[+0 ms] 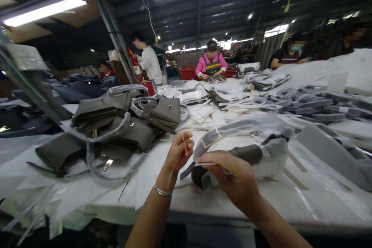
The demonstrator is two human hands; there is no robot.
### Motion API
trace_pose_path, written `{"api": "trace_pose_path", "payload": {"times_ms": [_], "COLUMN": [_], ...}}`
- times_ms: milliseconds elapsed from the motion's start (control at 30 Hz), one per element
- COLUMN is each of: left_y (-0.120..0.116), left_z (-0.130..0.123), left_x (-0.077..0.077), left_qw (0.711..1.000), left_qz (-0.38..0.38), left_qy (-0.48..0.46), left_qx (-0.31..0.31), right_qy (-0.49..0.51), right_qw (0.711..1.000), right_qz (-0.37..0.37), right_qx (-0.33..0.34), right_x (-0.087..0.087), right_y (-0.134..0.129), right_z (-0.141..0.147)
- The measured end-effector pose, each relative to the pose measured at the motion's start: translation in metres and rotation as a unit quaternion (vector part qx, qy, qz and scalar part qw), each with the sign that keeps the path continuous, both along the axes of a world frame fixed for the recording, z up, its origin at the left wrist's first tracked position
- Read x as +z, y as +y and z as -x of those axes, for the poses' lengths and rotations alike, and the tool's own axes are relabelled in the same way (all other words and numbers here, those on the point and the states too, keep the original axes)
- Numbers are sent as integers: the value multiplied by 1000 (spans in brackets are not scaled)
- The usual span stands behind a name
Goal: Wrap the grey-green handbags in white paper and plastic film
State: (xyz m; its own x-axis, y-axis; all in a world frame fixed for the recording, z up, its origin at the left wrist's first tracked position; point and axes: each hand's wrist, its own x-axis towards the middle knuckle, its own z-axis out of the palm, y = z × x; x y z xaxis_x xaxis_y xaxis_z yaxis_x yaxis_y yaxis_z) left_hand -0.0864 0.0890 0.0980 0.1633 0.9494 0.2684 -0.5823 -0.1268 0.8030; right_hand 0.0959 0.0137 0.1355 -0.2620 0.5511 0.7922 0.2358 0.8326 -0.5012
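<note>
My left hand [180, 149], a bangle on its wrist, is raised with its fingers curled together. A thin pale sliver shows at its fingertips, too small to name. My right hand [232, 172] pinches the near end of a plastic-wrapped bag handle [247, 124] between thumb and fingers. A gold rectangular buckle [211, 138] sits on that handle just above the pinch. Under and behind the handle lies a grey-brown handbag [247, 154], partly covered in white wrapping; my right hand hides some of it.
Finished-looking handbags [116, 120] are heaped on the left of the table [290, 205]. Wrapped handles [314, 102] pile up at the right, near a grey bag panel [334, 155]. White paper sheets [203, 114] lie behind. Several people work beyond, one in a pink top [212, 64].
</note>
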Motion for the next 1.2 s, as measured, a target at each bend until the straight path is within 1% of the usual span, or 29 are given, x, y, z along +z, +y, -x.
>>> {"api": "trace_pose_path", "payload": {"times_ms": [67, 167, 267, 333, 433, 500, 533, 600, 667, 700, 733, 767, 800, 867, 933, 1000, 1033, 1100, 1133, 1200], "left_y": [0, -5, -15, -22, -32, -40, -44, -50, -56, -57, -59, -60, -61, -63, -67, -73, -77, -86, -90, -96], "left_z": [2, 8, 15, 20, 24, 24, 23, 20, 17, 15, 15, 14, 14, 15, 15, 15, 14, 13, 13, 13], "left_x": [3, 12, 20, 25, 35, 43, 47, 52, 53, 50, 46, 40, 32, 12, -9, -25, -30, -34, -33, -27], "left_qw": [999, 995, 983, 971, 950, 932, 924, 903, 882, 874, 874, 880, 890, 912, 923, 930, 933, 933, 928, 904], "left_qz": [-21, -73, -142, -185, -224, -239, -243, -257, -273, -275, -263, -239, -205, -127, -54, 0, 19, 33, 27, 1], "left_qy": [26, 67, 115, 147, 211, 257, 276, 305, 322, 327, 326, 319, 307, 267, 222, 182, 166, 150, 156, 187], "left_qx": [-6, 8, 34, 46, 61, 87, 107, 158, 210, 230, 247, 258, 267, 286, 309, 319, 319, 324, 338, 384], "right_qy": [-30, -71, -108, -140, -175, -183, -182, -176, -162, -154, -142, -127, -109, -80, -77, -93, -104, -126, -137, -141], "right_qw": [998, 988, 969, 953, 938, 934, 937, 950, 967, 974, 979, 983, 985, 984, 983, 986, 987, 988, 988, 988], "right_qz": [-10, -39, -116, -160, -182, -184, -184, -170, -139, -120, -103, -91, -84, -71, -47, -13, 1, 18, 22, 28], "right_qx": [-61, -129, -191, -216, -239, -245, -236, -197, -140, -115, -100, -97, -104, -140, -158, -139, -122, -86, -70, -49], "right_x": [10, 19, 20, 19, 22, 25, 27, 30, 32, 32, 32, 31, 30, 26, 20, 16, 15, 16, 18, 24], "right_y": [6, 11, 12, 12, 14, 17, 19, 23, 24, 22, 20, 18, 15, 10, 9, 11, 13, 18, 21, 25], "right_z": [8, 17, 23, 26, 29, 31, 32, 30, 23, 18, 12, 6, -1, -13, -22, -26, -26, -23, -20, -12]}}
